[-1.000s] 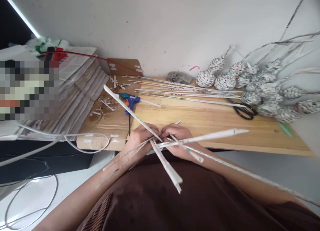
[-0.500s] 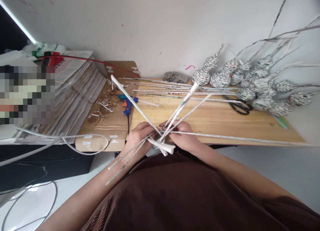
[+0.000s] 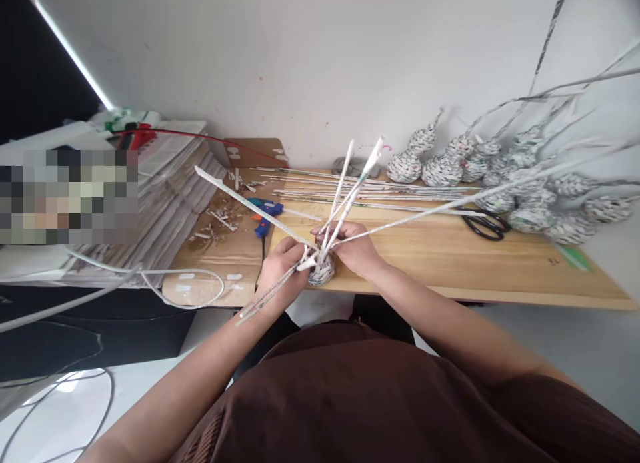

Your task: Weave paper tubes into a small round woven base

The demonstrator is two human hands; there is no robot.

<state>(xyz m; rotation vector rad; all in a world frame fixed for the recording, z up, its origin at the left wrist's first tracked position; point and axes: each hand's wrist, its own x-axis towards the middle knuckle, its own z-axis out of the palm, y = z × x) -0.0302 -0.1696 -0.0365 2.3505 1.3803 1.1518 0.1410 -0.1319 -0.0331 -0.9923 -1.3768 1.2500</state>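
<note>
A small woven paper piece (image 3: 321, 272), made of rolled newspaper strands, is between my hands at the table's front edge. Its rounded body shows below, and several paper rods stick out of its top. My left hand (image 3: 283, 271) is closed around its left side, with two thin strands (image 3: 270, 293) lying back over the wrist. On the far right side, my right hand (image 3: 356, 251) has its fingers bent in among the rods, pinching at the base of the paper strands. One long strand (image 3: 425, 213) runs from there up to the right. The fingertips are partly hidden by the rods.
Several woven paper gourds (image 3: 443, 171) with long tails stand at the back right, near black scissors (image 3: 484, 225). Loose paper rods (image 3: 370, 191) lie across the wooden table (image 3: 450, 263). A blue glue gun (image 3: 265, 216), paper scraps and a newspaper stack (image 3: 170, 183) are at left.
The long strand has swung from along the table's front edge to pointing up and right. The woven piece has turned, so its rounded body now shows. The view has shifted slightly.
</note>
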